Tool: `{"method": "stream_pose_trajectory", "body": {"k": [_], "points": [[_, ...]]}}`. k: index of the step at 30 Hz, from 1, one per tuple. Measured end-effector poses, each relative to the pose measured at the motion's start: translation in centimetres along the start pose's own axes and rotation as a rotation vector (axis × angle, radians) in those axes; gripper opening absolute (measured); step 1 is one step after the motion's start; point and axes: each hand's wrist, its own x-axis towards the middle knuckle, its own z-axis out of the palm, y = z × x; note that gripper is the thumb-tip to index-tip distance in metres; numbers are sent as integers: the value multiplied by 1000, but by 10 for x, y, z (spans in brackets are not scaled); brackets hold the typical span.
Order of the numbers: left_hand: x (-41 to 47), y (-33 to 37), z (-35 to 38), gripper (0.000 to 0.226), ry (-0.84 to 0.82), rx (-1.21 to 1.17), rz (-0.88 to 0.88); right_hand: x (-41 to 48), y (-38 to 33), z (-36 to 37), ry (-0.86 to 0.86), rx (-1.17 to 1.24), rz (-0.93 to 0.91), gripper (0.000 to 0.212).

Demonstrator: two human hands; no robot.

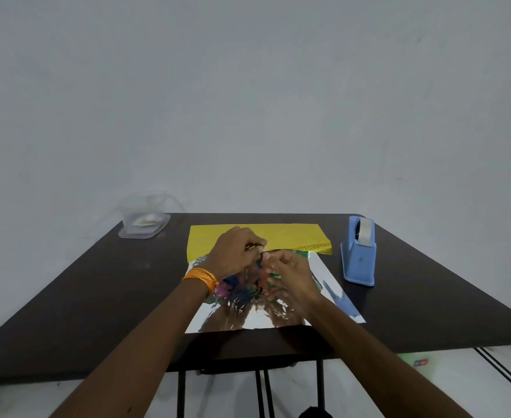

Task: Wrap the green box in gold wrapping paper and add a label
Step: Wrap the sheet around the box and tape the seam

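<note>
The step in hand was judged to be the first fold of the wrap: the gold wrapping paper (293, 233) was found spread on the dark surface (97, 282), silver side up beneath both hands, with its far edge turned over, gold side showing, just beyond the fingers. The green box (274, 276) was largely hidden under the hands; only a sliver of green was seen between the fingers of the right hand (290, 267). The left hand (239, 251), with orange bangles (201, 279) at the wrist, was curled, apparently pinching the folded paper edge. The right hand's fingers were bent at the same spot, touching the left; whether anything was gripped could not be told. The next move was judged to call for the fold being held taut on the box while one hand was freed for the blue tape dispenser (358, 251), well to the right of the right hand. A clear container (144, 218) was noted beyond the left hand; its pale contents could not be identified. No label was seen, and no brand or writing could be read anywhere.
</note>
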Motion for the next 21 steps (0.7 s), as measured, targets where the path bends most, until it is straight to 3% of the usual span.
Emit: {"method": "stream_pose_trajectory", "body": {"k": [5,13,21], "points": [[-2,1,3,22,43,47,11,-5,0,-2,-24,22,-10,22],[-5,7,1,44,35,84,-7,0,2,-3,18,31,2,19],[0,9,-7,21,13,39,-8,-3,-5,-4,51,89,-49,18]]}}
